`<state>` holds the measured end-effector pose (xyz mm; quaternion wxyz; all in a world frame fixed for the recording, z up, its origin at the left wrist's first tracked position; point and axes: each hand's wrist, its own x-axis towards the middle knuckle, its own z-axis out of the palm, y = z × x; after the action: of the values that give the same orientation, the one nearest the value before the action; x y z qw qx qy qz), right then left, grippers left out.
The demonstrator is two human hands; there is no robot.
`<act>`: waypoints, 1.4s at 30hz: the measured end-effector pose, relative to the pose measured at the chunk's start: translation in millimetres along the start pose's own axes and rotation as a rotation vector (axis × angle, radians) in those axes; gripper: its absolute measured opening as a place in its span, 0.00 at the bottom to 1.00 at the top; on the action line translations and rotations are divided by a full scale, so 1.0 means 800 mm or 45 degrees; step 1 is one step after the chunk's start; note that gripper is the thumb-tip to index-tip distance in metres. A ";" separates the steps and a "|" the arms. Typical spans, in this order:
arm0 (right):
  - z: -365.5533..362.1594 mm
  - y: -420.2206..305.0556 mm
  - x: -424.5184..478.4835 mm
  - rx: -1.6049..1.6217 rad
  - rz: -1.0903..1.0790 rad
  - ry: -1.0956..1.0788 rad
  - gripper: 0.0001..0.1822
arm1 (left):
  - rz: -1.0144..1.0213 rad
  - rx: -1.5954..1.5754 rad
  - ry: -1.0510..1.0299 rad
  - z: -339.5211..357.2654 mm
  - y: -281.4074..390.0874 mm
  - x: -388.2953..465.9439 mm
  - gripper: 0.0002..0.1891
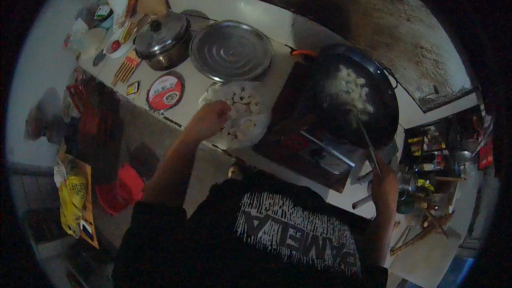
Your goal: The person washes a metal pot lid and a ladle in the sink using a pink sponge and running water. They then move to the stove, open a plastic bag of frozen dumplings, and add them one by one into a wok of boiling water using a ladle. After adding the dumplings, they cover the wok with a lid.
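A clear plastic bag or bowl (256,134) holding pale food pieces (243,100) lies on the counter. My left hand (214,117) is at its left edge, fingers curled; whether they grip the edge or a piece is too dark to tell. To the right, a dark wok (384,108) contains more pale food (349,88), slightly blurred. My right hand (382,180) is closed around the handle of a long thin cooking utensil (368,140). Its far end reaches into the wok by the food, where its tip is indistinct.
Behind the bag stand a round metal lid or tray (231,51) and a lidded steel pot (164,44). A red-and-white round package (165,91) lies nearer the counter's front edge. Under the wok is a dark stove (304,156). A red stool or basin (122,190) sits below, left.
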<state>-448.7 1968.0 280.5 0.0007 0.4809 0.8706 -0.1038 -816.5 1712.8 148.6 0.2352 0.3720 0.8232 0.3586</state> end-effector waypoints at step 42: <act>-0.011 0.036 -0.053 0.172 0.077 0.465 0.21 | 0.184 1.078 0.198 0.111 -0.109 0.033 0.31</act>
<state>-400.4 1949.0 288.4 -0.1862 0.5167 0.8325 -0.0729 -813.4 1729.6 22.1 -0.0266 0.4642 0.8848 0.0320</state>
